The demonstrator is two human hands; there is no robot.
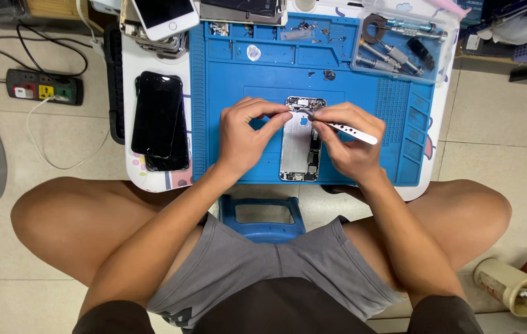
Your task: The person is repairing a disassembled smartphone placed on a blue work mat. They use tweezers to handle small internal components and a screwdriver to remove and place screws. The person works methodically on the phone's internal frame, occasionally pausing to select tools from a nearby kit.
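An opened phone housing (299, 148) lies on a blue repair mat (226, 124), its silver inside facing up. My left hand (245, 133) rests on the mat at the housing's left side, with thumb and forefinger pinched at its upper left edge. My right hand (347, 145) holds white tweezers (344, 128), whose tip points left onto the top part of the housing. What the tip touches is too small to tell.
Two black phones (159, 120) lie stacked left of the mat on the small white table (132, 167). More phones (163, 15) sit at the back. A clear tray of tools (399, 46) is at back right. A power strip (44, 86) lies on the floor.
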